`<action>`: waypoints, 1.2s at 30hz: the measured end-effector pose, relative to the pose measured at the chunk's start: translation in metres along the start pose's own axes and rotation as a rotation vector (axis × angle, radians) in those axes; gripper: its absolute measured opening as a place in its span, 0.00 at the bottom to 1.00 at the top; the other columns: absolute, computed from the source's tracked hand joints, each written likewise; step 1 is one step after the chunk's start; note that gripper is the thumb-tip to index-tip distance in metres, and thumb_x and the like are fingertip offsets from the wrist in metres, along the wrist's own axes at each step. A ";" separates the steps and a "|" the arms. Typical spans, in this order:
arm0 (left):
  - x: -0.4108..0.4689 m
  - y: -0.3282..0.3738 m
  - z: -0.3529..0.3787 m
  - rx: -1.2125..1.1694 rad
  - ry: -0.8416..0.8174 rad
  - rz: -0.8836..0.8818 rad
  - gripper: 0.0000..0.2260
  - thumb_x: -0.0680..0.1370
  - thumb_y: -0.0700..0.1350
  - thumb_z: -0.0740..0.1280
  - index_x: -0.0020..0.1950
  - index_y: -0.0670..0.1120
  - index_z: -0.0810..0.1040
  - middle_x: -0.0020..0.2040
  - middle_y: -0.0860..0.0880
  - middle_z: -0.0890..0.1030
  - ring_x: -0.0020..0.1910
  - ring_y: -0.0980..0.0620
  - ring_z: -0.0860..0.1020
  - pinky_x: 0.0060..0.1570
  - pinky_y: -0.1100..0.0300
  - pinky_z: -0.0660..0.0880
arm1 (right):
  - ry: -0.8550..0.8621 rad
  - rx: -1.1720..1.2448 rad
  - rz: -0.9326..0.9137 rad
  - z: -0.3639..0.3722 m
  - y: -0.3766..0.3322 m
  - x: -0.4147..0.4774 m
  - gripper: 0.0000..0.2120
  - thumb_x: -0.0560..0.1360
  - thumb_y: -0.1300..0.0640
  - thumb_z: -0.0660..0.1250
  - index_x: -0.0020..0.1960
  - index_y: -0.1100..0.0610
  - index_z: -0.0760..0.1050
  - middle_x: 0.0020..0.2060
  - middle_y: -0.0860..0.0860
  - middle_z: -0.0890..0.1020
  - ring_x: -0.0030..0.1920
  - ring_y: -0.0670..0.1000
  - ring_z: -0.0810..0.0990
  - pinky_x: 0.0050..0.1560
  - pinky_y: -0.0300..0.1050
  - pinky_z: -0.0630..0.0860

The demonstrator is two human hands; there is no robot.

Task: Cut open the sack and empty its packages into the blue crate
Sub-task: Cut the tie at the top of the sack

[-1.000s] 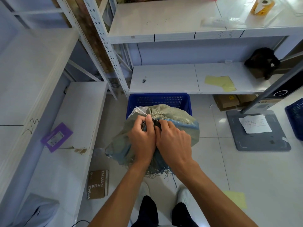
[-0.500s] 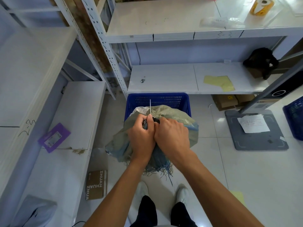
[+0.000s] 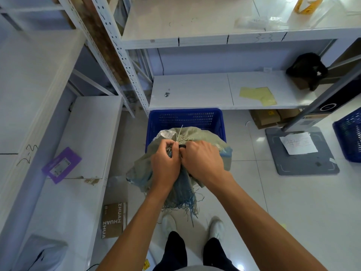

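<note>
Sack [image 3: 197, 137] in blue crate [image 3: 185, 119], left hand [image 3: 164, 163] and right hand [image 3: 203, 161] clenched on its neck

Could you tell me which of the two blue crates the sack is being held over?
The blue crate straight ahead, below the lower shelf; the sack, gripped by both hands, hangs over its near rim. The other blue crate sits at the far right edge, well clear.
</note>
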State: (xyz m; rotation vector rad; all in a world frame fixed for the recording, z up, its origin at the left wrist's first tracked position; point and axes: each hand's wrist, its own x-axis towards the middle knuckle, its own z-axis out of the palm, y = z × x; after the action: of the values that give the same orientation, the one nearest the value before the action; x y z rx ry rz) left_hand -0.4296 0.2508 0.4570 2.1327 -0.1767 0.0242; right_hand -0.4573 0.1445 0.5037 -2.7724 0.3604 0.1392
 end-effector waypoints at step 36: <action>0.023 0.049 -0.024 -0.349 0.036 0.016 0.02 0.83 0.48 0.66 0.54 0.54 0.78 0.49 0.57 0.83 0.51 0.63 0.80 0.48 0.72 0.73 | 0.524 0.133 0.052 -0.012 -0.016 -0.014 0.14 0.82 0.53 0.63 0.65 0.57 0.77 0.49 0.54 0.77 0.41 0.55 0.81 0.29 0.47 0.72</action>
State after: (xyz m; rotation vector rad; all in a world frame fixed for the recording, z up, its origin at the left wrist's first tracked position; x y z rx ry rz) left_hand -0.4118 0.2423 0.5125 1.7813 -0.1634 0.0378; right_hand -0.4660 0.1580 0.5219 -2.6313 0.5458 -0.5864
